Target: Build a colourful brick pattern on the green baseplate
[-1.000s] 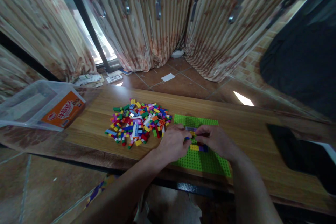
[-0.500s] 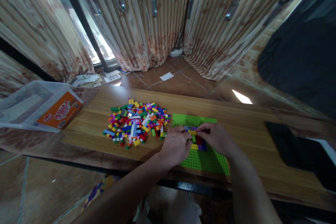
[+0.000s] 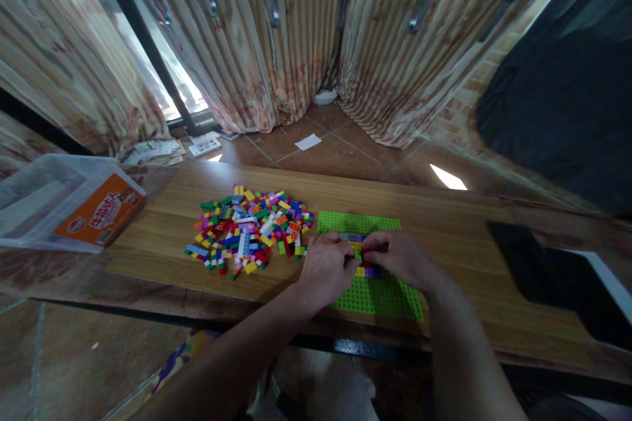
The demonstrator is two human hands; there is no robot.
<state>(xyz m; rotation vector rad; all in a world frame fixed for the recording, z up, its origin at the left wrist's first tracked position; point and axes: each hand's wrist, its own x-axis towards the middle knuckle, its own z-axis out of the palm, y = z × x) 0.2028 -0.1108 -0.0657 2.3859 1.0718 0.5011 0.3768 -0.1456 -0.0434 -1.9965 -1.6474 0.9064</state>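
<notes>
Left grip [image 3: 326, 271] and right grip [image 3: 402, 258] curled nearly closed at bricks [image 3: 369, 272] between them; whether either held one was unclear.

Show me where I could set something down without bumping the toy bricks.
Bare wood shows between the right hand and the black flat objects, and between the clear plastic bin and the brick pile. It's crowded at the pile and on the green studded baseplate, where the left hand and right hand flank bricks.

Striped floral curtains [image 3: 296, 46] hang beside a bright window [image 3: 184, 84]; a sunlight patch [image 3: 447, 177] brightens the brown tiled floor [image 3: 353, 145].
</notes>
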